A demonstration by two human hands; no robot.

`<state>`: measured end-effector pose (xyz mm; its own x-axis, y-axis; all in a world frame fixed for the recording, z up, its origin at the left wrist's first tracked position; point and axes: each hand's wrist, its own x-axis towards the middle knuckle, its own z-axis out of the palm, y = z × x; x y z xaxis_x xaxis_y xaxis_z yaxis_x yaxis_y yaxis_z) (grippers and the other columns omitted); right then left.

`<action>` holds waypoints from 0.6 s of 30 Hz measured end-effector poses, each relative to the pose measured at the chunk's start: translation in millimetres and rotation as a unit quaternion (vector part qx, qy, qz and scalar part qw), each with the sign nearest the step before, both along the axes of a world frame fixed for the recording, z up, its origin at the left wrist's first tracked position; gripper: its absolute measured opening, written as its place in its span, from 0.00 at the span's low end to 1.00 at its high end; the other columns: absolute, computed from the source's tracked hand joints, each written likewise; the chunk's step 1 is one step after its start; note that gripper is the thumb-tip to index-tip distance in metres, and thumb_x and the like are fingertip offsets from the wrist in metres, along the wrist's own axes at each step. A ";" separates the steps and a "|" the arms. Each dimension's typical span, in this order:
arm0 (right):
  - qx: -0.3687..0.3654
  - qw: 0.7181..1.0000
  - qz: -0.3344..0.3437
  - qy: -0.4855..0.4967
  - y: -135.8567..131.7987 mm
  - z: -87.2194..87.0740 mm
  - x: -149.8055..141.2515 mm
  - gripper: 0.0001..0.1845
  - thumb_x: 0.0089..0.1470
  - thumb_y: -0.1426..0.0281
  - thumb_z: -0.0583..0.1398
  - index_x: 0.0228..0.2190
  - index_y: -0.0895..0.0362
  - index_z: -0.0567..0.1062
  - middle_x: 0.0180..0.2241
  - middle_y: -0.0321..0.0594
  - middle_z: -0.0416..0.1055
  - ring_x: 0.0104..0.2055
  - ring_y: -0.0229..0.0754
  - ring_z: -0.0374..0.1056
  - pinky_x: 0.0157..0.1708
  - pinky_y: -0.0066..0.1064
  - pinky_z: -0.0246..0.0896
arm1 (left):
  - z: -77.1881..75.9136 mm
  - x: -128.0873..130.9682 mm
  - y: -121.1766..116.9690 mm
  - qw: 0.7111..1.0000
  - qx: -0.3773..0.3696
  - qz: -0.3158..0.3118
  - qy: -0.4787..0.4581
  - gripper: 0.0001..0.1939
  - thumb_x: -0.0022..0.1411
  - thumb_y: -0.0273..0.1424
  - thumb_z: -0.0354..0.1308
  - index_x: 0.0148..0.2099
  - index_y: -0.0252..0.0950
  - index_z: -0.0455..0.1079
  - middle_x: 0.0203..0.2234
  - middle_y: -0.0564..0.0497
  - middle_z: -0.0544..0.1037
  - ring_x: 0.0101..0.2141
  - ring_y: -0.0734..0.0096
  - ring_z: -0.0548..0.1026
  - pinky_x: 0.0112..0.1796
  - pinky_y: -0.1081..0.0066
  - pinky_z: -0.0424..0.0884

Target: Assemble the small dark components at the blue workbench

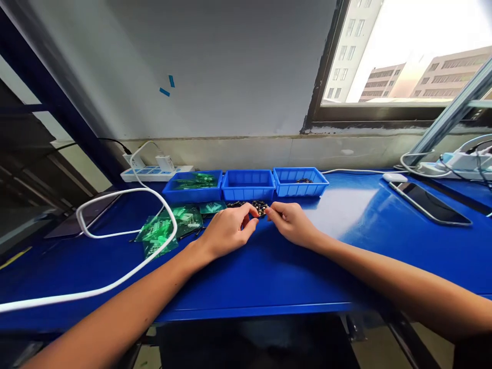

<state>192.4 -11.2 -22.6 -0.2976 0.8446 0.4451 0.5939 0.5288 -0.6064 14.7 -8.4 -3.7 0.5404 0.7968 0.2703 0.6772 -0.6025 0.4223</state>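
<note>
My left hand (231, 226) is curled above the blue table, with thumb and index finger bent toward each other in a pinch. Facing it closely, my right hand (291, 224) is closed, its thumb pressed against the index finger. Whatever either hand holds is too small or hidden to make out. Just behind and between the fingertips lies a pile of small black and gold-coloured parts (260, 207), partly covered by both hands. Green-tinted plastic bags (159, 230) with small pieces inside lie left of my left hand, beside a few thin black pieces (189, 233).
Three blue bins line the back: the left bin (192, 195) holds green bags, the middle bin (248, 193) shows no contents, the right bin (298, 190) has small dark parts. A white cable (115, 284) loops across the left. A phone (430, 202) lies right; power strips (154, 174) stand behind.
</note>
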 end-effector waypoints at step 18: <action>0.014 0.998 0.047 -0.037 -1.2 -0.7 -2.3 0.16 0.54 0.67 0.51 0.17 0.56 0.56 0.14 0.28 0.51 0.18 0.29 0.45 0.19 0.24 0.40 | -8.6 5.3 7.5 0.994 -0.029 0.014 -0.106 0.12 0.60 0.34 0.47 0.38 0.35 0.70 0.18 0.55 0.72 0.20 0.75 0.67 0.23 0.75 0.59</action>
<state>190.0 -12.4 -23.3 -0.4075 0.7996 0.4412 0.5846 0.5995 -0.5466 19.9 -0.8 -12.3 0.4534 0.8287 0.3283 0.5856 -0.5546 0.5912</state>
